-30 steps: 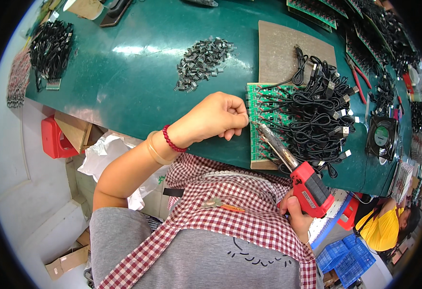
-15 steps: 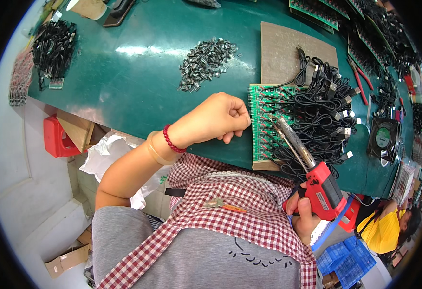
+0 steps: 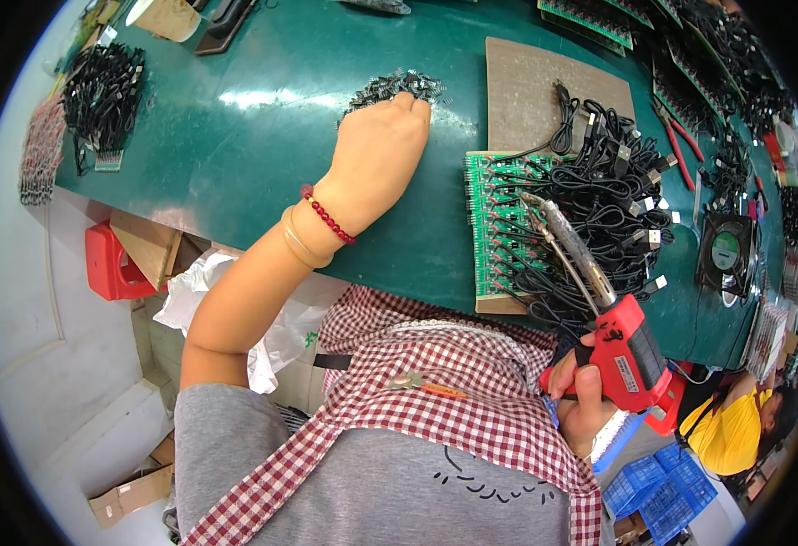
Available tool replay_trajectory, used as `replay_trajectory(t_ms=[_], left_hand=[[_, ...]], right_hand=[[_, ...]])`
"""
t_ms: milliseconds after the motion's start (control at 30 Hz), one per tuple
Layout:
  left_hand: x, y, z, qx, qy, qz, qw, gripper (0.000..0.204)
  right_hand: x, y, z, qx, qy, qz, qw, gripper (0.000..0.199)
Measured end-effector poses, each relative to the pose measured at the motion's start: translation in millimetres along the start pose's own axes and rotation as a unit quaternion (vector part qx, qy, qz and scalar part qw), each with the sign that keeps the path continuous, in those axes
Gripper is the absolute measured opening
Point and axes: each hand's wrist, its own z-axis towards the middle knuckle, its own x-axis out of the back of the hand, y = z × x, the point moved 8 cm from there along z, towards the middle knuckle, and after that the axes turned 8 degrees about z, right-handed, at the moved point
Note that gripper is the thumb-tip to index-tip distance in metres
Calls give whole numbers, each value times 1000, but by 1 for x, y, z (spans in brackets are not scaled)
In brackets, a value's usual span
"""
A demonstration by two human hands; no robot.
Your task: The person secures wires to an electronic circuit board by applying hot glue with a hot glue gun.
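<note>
Reaching left hand [image 3: 382, 150] into connector pile [image 3: 390, 88]; right hand [image 3: 585, 400] gripping soldering gun [image 3: 613, 337].

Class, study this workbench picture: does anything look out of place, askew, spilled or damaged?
Nothing is plainly damaged or spilled. The black cables sprawl in a tangle over the green circuit board, overhanging its edge, and the cardboard sheet sits askew.

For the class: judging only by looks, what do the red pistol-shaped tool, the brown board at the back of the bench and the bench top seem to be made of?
Red pistol-shaped tool: glossy moulded body, probably plastic, with a silvery, seemingly metal barrel.
Brown board: matt, fibrous, likely cardboard or fibreboard.
Bench top: smooth green surface with soft light reflections, perhaps a rubber or vinyl mat; its look leaves that open.
</note>
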Motion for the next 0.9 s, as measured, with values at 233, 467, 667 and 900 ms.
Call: replay_trajectory(t_ms=[233,467,667,900], left_hand=[[1,-2,0,-1,18,30,999,12],[21,10,-26,156,-109,-526,829,9],[35,102,-96,217,-216,-799,517,4],[52,95,-87,130,-218,-703,664,6]], right_hand=[[-7,-11,7,8,-6,33,999,36],[-23,-8,15,-48,-13,74,996,38],[-58,-2,27,-78,-66,56,993,49],[-56,-5,26,-76,-85,-57,992,45]])
